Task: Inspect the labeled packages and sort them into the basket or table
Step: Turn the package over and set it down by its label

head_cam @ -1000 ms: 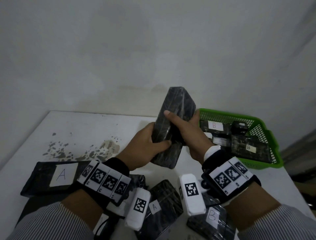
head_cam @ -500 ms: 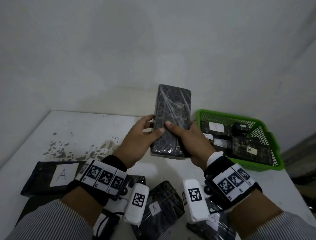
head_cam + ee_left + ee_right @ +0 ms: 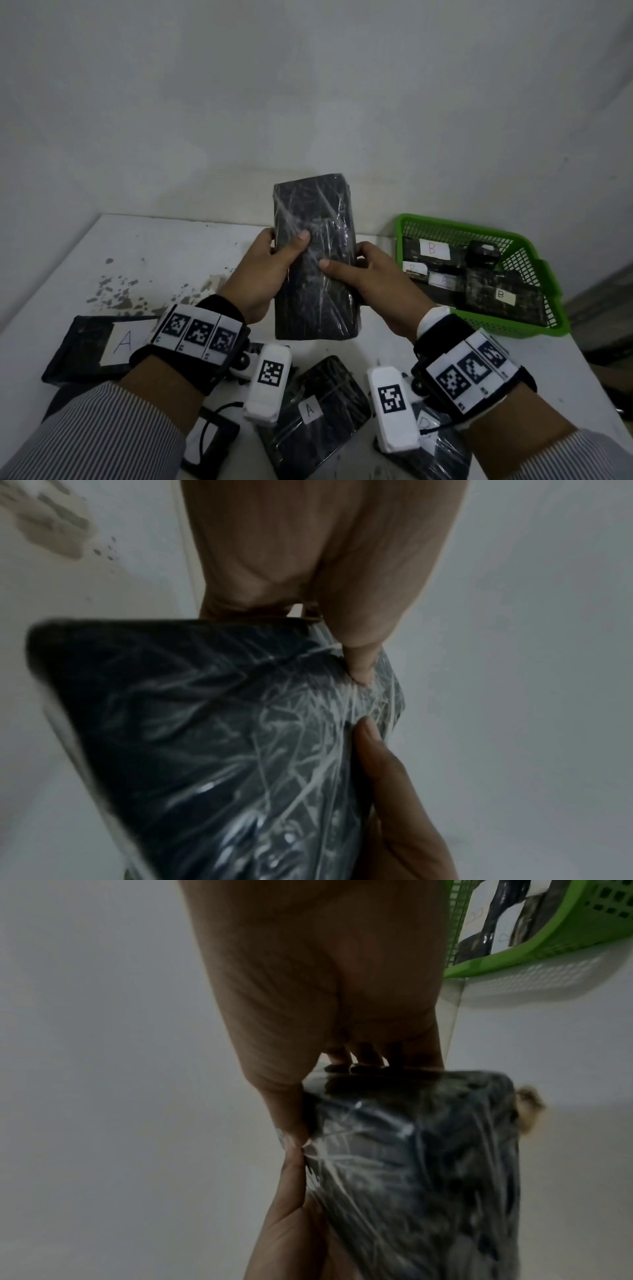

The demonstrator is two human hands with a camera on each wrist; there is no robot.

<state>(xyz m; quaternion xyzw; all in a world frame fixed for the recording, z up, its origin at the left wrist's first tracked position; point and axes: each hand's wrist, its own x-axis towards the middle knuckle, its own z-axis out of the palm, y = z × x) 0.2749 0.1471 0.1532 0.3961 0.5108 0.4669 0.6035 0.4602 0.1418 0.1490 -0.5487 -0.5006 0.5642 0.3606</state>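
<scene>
A black package wrapped in clear film [image 3: 315, 260] is held upright above the white table [image 3: 164, 246], its broad face toward me with no label showing. My left hand [image 3: 270, 270] grips its left edge, thumb across the front. My right hand [image 3: 366, 277] grips the right edge, thumb on the front too. In the left wrist view the package [image 3: 219, 745] fills the lower frame with both thumbs on it. In the right wrist view the package [image 3: 421, 1164] sits under my fingers. The green basket [image 3: 548, 284] stands at the right with several packages labelled B.
Black packages labelled A lie on the table at the near left [image 3: 102, 342] and near centre [image 3: 315, 411]. Another package with a partly hidden label [image 3: 431, 442] lies under my right wrist. A grey wall rises behind the table. The basket [image 3: 565, 934] shows in the right wrist view.
The package has been turned from edge-on and tilted to broad face toward me, and raised a little. Both hands have shifted their grip along its sides.
</scene>
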